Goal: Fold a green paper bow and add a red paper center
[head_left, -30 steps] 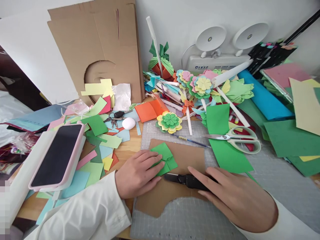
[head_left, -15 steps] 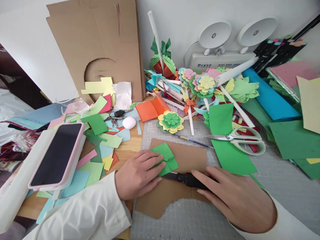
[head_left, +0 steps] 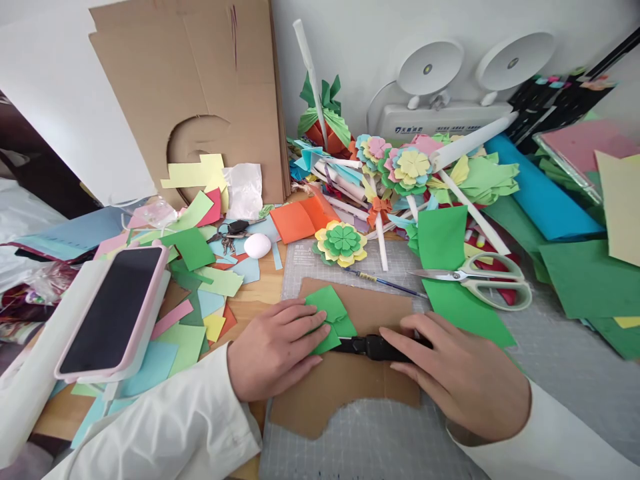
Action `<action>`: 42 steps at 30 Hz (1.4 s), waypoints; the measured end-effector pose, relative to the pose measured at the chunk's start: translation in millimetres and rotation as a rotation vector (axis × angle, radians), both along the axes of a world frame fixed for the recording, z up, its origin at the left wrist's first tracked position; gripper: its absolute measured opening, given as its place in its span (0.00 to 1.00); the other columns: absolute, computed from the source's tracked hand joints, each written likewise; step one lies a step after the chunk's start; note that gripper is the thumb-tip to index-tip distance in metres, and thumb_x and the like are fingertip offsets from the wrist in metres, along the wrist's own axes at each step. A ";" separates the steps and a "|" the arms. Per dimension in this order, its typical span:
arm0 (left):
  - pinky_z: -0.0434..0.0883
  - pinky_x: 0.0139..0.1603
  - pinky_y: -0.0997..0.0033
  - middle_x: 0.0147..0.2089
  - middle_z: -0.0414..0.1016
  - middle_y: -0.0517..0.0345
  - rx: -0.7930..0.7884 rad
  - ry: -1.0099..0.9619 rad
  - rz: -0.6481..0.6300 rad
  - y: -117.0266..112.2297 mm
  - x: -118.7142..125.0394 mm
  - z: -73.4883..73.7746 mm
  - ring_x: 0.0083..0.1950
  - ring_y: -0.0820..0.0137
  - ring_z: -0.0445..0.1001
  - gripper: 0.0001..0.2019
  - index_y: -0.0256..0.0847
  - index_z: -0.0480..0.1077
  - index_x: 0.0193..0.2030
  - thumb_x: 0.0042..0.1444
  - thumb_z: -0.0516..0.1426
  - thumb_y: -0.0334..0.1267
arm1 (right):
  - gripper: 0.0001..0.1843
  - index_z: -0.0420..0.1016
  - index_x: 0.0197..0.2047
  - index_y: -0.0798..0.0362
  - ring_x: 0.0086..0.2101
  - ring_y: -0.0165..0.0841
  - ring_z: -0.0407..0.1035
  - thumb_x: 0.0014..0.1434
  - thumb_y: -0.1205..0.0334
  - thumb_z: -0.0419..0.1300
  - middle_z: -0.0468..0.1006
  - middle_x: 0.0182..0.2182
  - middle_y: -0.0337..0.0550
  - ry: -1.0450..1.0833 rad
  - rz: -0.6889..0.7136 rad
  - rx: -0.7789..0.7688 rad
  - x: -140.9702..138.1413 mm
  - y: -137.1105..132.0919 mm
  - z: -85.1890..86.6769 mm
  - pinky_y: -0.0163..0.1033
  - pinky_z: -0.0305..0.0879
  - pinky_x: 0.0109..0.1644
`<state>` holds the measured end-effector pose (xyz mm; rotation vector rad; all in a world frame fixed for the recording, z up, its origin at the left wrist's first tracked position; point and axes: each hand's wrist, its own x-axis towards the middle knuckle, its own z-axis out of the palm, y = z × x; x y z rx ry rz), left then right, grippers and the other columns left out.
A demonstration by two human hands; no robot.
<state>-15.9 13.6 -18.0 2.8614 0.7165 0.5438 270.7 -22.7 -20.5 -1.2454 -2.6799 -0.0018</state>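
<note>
My left hand (head_left: 283, 348) lies flat over the left part of a folded green paper square (head_left: 337, 313), its fingertips pressing the paper down. Beneath is a piece of brown cardboard (head_left: 377, 303) with a curved cut-out along its near edge. My right hand (head_left: 463, 377) is closed around the black handle of a utility knife (head_left: 380, 347). The knife's blade points left and meets the lower edge of the green paper; its tip is hidden there. A grey gridded cutting mat (head_left: 385, 440) lies below the cardboard.
Scissors (head_left: 470, 275) rest on a green paper strip (head_left: 465, 317) to the right. Beyond the cardboard are a pen (head_left: 385, 281) and a layered paper flower (head_left: 343, 243). A phone (head_left: 115, 310) stands left among paper scraps, near keys and a white egg-shaped object (head_left: 258, 246).
My right hand has moved slightly left and up with the utility knife, bringing the blade further in at the green paper's edge. My left hand stays nearly still.
</note>
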 end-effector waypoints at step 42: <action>0.71 0.33 0.56 0.37 0.73 0.44 -0.032 0.050 0.128 -5.7 -0.6 3.7 0.34 0.59 0.70 0.22 0.29 0.69 0.53 0.55 0.53 0.41 | 0.18 0.68 0.55 0.49 0.39 0.47 0.71 0.66 0.59 0.46 0.74 0.42 0.52 0.079 -0.056 0.085 40.6 38.6 26.3 0.51 0.66 0.41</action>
